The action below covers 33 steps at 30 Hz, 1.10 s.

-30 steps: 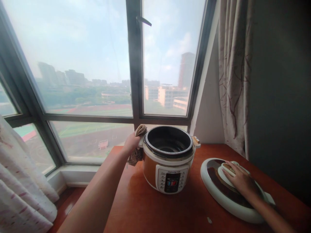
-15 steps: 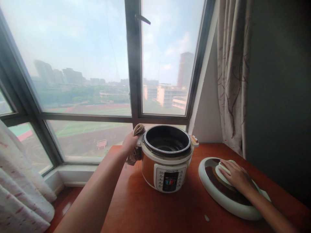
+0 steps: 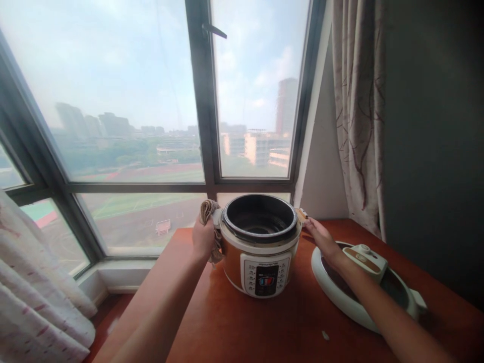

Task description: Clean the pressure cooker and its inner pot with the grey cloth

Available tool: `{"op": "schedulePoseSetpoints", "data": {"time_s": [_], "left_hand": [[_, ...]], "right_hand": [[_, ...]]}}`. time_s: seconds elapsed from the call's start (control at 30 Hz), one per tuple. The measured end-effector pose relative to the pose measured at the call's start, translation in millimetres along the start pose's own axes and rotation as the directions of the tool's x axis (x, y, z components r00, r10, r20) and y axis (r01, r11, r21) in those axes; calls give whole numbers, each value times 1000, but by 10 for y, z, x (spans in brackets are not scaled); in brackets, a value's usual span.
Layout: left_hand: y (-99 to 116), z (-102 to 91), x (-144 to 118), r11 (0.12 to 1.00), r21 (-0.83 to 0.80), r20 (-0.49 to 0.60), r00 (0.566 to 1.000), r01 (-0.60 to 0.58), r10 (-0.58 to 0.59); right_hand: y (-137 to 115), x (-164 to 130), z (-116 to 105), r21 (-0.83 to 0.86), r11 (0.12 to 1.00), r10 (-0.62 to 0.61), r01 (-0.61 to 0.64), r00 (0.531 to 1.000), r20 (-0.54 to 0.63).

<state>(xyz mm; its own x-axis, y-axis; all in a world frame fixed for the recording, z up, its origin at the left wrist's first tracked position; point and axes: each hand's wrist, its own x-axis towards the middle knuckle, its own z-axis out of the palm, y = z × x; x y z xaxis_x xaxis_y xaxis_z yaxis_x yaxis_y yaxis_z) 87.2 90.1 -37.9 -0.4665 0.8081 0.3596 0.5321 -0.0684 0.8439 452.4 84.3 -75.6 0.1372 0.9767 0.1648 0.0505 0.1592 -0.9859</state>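
Observation:
An electric pressure cooker [image 3: 231, 262], white and orange-brown with a button panel in front, stands upright with its top off and its dark inner pot [image 3: 260, 218] showing. My left hand [image 3: 203, 238] is closed around a folded brown cloth [image 3: 208, 209], right against the cooker's left handle [image 3: 217, 217]. On the other side, my right hand [image 3: 319, 237] has its fingers at the right handle [image 3: 303, 216], closed on it; the fingertips are partly hidden. The cooker's round lid [image 3: 319, 277] lies on the table under my right forearm, its pale grip [image 3: 365, 259] facing up.
The red-brown wooden table [image 3: 227, 327] carries everything. A small pale scrap [image 3: 325, 335] lies near its front. Large windows [image 3: 132, 101] stand behind it, with a patterned curtain [image 3: 357, 121] at right and a light curtain [image 3: 41, 292] at left.
My right hand has left the lid's grip and moved left and away to the cooker's right handle. My left hand with the cloth has shifted slightly. The cooker stays in place.

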Motion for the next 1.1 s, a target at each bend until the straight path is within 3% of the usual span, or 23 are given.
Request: {"op": "schedulePoseSetpoints", "data": {"time_s": [0.33,0.63,0.87,1.1], "left_hand": [[-11,160,194,998,-57,-3,1000,-4,4],[15,413,537,999,-48,-1,1000,13,-13],[32,539,781,998,45,36,999,-33,31],[158,389,989,969,220,177,982,-111,72]], "right_hand": [[17,106,119,155,986,45,-55,997,69],[26,545,258,146,988,51,-58,997,55],[-35,796,224,47,995,77,-83,990,116],[-201,896,35,-228,972,74,-59,996,57]]}}
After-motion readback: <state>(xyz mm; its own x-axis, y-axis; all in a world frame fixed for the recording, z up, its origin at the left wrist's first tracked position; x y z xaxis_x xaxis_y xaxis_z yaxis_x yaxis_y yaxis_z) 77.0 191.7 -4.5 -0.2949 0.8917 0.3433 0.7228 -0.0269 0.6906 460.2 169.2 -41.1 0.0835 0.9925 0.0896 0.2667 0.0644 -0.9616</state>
